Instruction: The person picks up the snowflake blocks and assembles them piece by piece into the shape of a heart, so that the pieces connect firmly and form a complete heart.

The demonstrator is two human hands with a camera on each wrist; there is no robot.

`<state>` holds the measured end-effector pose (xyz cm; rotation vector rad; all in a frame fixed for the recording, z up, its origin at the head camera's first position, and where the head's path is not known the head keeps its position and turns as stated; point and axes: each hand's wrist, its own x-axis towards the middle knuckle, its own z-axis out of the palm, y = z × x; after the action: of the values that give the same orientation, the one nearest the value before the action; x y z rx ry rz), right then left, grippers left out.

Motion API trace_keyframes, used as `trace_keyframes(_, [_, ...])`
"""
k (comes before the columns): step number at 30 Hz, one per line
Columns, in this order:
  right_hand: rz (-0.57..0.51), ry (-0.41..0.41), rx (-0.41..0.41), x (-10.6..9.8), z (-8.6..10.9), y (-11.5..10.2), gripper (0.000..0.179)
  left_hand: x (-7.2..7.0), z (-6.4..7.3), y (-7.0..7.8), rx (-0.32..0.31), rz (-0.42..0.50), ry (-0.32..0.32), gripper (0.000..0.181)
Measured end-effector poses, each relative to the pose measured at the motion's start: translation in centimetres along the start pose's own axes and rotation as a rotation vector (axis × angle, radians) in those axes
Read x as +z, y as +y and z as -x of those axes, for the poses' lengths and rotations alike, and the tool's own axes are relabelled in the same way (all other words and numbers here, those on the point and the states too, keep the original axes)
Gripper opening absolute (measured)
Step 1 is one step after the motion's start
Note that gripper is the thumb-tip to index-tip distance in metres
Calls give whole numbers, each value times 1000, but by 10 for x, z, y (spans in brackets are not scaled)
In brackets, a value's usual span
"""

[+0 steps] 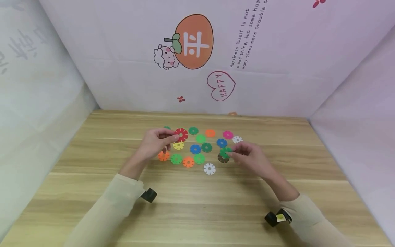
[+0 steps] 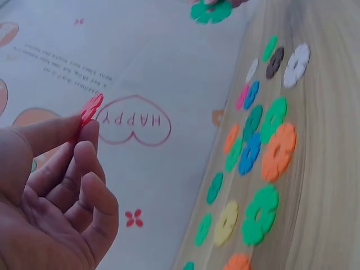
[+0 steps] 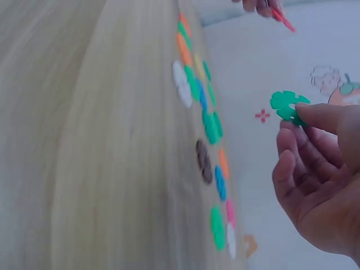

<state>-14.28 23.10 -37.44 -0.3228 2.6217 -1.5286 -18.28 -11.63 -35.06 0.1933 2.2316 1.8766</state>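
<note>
My left hand (image 1: pixel 154 144) pinches a red notched plastic disc (image 1: pixel 181 134) between thumb and forefinger, raised above the table. The same red disc (image 2: pixel 91 108) shows nearly edge-on in the left wrist view. On the other side, my right hand (image 1: pixel 250 157) pinches a green notched disc (image 3: pixel 289 107) by its edge, also lifted. In the head view that green disc overlaps a brown disc (image 1: pixel 223 158) lying under it. Between the hands lie several more discs, among them a yellow disc (image 1: pixel 178 145), a blue disc (image 1: pixel 195 149) and a white disc (image 1: pixel 209 168).
The discs lie flat and spread over the wooden table (image 1: pixel 197 209). Farther back are an orange disc (image 1: pixel 210 133) and a pink disc (image 1: pixel 228 134). A white printed cloth (image 1: pixel 129 82) stands behind the table, with further cloth at both sides.
</note>
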Motion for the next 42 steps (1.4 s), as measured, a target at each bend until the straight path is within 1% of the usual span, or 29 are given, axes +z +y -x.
trace_keyframes(3, [-29, 47, -35, 6, -3, -10, 14, 10, 2, 3, 36, 44, -12, 26])
trace_keyframes(5, [-41, 72, -64, 10, -4, -15, 13, 16, 3, 4, 49, 69, -22, 23])
trace_keyframes(8, [-61, 101, -94, 16, -5, -20, 13, 26, 3, 4, 46, 101, -31, 21])
trace_keyframes(12, [-74, 131, -120, 25, -5, -25, 13, 38, 4, 5, 38, 126, -27, 21])
trace_keyframes(15, [-59, 149, -147, 29, -5, -28, 13, 48, 3, 6, 39, 132, -24, 21])
trace_keyframes(19, [-27, 165, -212, 33, -4, -30, 10, 57, 1, 7, 39, 136, -14, 18])
trace_keyframes(24, [-14, 168, -285, 37, -4, -32, 8, 63, 0, 8, 36, 139, -4, 16])
trace_keyframes(33, [70, 199, -343, 40, -5, -34, 12, 67, -1, 5, 68, 149, -5, 12])
trace_keyframes(42, [81, 201, -491, 43, -9, -32, 15, 70, 1, 8, 74, 116, -5, 13])
